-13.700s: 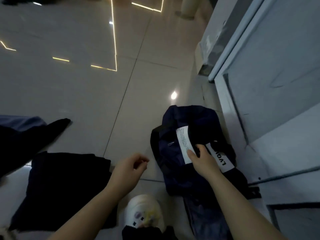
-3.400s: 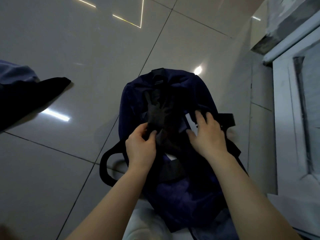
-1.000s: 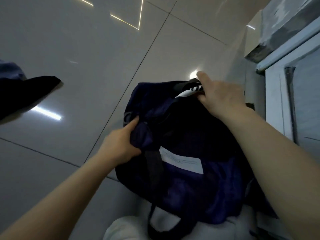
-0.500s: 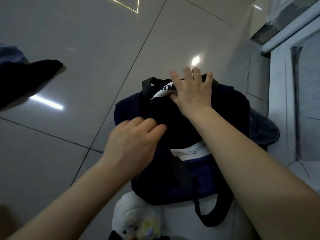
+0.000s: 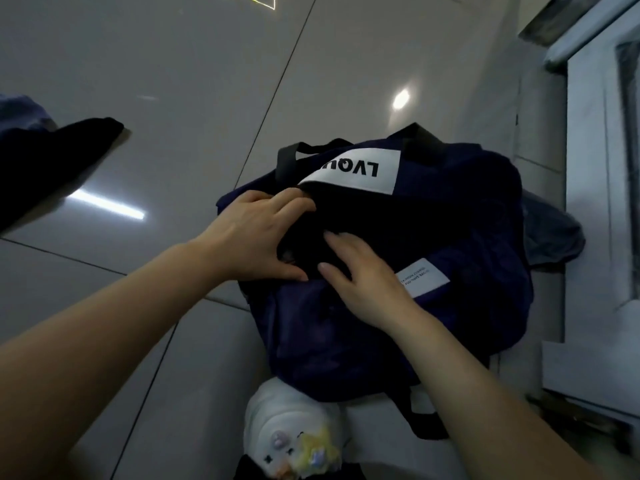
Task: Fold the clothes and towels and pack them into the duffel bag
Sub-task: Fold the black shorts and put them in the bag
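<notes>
A navy duffel bag (image 5: pixel 467 258) with black handles and a white printed label (image 5: pixel 353 171) sits on the tiled floor at centre. Its top gapes open, and the inside is dark and hard to read. My left hand (image 5: pixel 256 233) lies spread across the left side of the opening, fingers reaching the far rim under the label and thumb at the near rim. My right hand (image 5: pixel 360 275) rests on the near rim with straight fingers, the tips at the edge of the dark opening. A smaller white tag (image 5: pixel 422 282) is sewn just right of that hand.
Dark clothing (image 5: pixel 52 161) and a blue garment (image 5: pixel 20 112) lie on the floor at far left. A grey-blue garment (image 5: pixel 550 237) pokes out behind the bag's right side. A white shoe with charms (image 5: pixel 291 431) is below the bag. A white door frame (image 5: pixel 588 202) borders the right.
My right hand came back from the bag's far top to the near rim, uncovering the white label. My left hand slid forward onto the opening. The bag has settled flatter.
</notes>
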`<state>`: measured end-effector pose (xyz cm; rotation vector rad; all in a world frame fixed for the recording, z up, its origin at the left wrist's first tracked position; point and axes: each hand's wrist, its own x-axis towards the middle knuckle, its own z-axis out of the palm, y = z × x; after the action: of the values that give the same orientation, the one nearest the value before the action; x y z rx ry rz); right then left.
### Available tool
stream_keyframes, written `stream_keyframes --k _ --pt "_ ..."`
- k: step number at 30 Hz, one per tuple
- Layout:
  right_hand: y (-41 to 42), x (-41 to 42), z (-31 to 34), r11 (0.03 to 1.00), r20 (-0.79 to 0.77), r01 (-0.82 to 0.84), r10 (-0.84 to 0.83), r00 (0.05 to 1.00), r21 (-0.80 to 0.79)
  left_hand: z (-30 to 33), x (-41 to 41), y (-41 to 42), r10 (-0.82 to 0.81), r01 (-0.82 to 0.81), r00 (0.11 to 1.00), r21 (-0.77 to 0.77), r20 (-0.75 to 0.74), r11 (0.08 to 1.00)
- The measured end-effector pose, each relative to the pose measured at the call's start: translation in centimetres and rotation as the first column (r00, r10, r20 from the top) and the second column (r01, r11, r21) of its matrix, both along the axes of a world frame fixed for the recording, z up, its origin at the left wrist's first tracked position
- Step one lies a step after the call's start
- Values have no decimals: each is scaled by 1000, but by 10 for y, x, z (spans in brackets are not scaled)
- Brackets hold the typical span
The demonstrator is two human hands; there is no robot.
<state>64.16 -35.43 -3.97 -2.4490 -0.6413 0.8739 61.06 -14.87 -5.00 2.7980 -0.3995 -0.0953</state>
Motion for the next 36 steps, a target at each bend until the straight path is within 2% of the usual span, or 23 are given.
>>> stream_keyframes --k 3,5,9,11,13,14,17,21,24,27,29,31,33,36 --pt "5 -5 2 974 -109 -166 150 983 -156 9 -1 14 43 -38 991 47 -123 998" --pt "8 -7 2 942 -125 -245 222 967 -230 16 -4 23 45 -33 987 86 -153 996" --pt "20 0 0 905 -92 -290 275 957 -313 19 -26 23 -155 170 979 115 -131 979" --pt "21 7 1 894 -51 -319 319 946 -314 21 -36 20 -233 287 925 150 -302 946" --pt "18 13 2 888 -43 -340 345 938 -310 17 -40 18 -236 406 842 283 -484 869" --pt "16 14 2 882 -28 -355 365 931 -311 16 -39 16 -249 440 835 323 -491 838" --pt "12 9 0 892 70 -368 399 914 -263 10 -38 11 -344 414 901 290 -263 863" --pt "3 -1 -1 992 49 -128 128 991 -13 6 -36 14 -395 428 903 269 -170 863" --pt "1 -6 -1 993 61 -109 107 992 43 5 -39 21 -428 420 904 229 -14 878" --pt "0 -3 6 993 -71 33 -26 997 111 1 -46 26 -423 414 906 185 7 891" --pt "-4 4 8 990 -164 120 -106 981 79 1 -50 25 -425 416 905 180 13 892" --pt "-6 8 6 1000 -162 28 -26 987 10 0 -54 24 -419 407 907 171 41 897" --pt "-1 6 10 982 -46 -186 186 982 -10 1 -58 24 -425 405 900 177 96 897" --pt "3 -1 4 871 204 -484 491 847 -88 -1 -63 28 -441 411 883 191 160 892"
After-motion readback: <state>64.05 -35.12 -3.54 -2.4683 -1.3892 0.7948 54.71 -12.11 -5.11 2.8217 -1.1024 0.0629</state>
